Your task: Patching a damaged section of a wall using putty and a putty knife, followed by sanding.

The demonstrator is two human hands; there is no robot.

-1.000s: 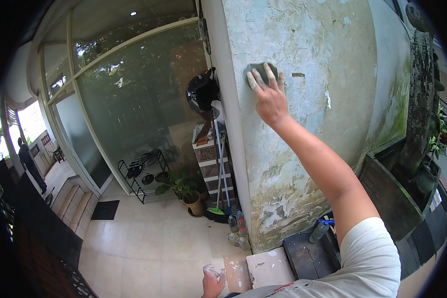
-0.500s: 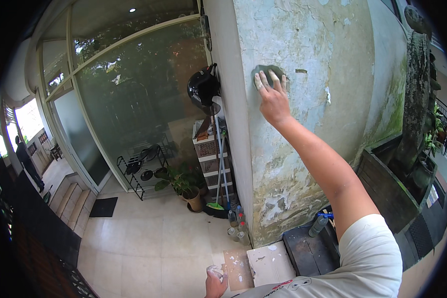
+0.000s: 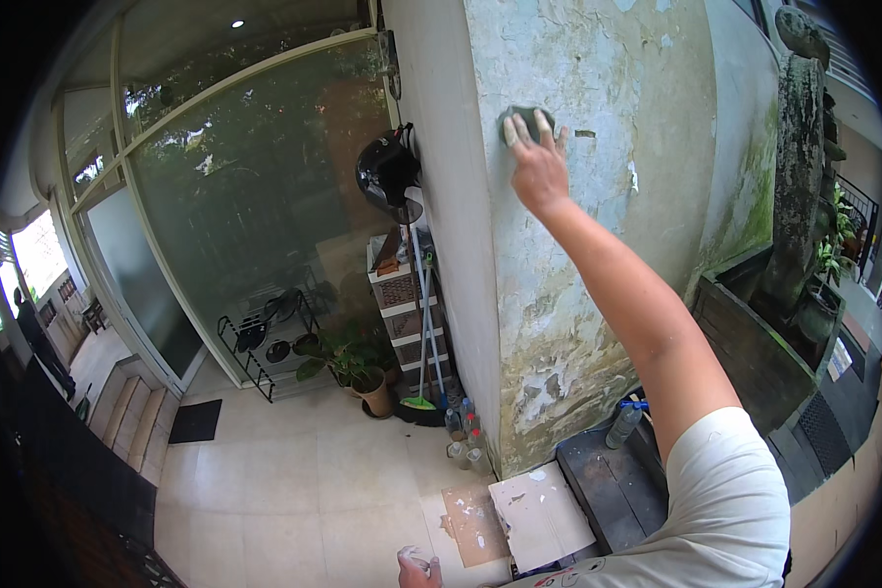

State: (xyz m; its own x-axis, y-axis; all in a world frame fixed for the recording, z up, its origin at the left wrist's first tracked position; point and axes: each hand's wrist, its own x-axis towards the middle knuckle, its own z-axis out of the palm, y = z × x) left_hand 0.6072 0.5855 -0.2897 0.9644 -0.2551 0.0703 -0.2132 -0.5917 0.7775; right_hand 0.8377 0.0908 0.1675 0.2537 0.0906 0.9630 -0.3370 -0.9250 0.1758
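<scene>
My right hand [image 3: 539, 162] is pressed high on the peeling wall [image 3: 608, 225], near its left corner. Under its spread, dusty fingers lies a dark grey-green sheet, apparently sandpaper [image 3: 513, 118], held flat against the surface; much of it is hidden by the hand. Pale blue paint is flaking around it, and a small slot-shaped hole shows just to the right. At the lower edge of the view, my left hand [image 3: 418, 568] hangs over the floor, whitened with dust. Its fingers are loosely curled with the thumb apart, and nothing shows in it.
Below the wall lie flat boards [image 3: 542, 514] with paint flakes and a dark wooden platform [image 3: 612, 485] bearing a plastic bottle [image 3: 624, 425]. Several bottles [image 3: 468, 431], brooms [image 3: 427, 333], drawers [image 3: 398, 292] and a hanging helmet [image 3: 386, 169] line the corner's left side. A planter box [image 3: 755, 338] stands right.
My right hand and the sandpaper have slid a little upward on the wall. My left hand sits lower in the view, and the whole view has shifted slightly.
</scene>
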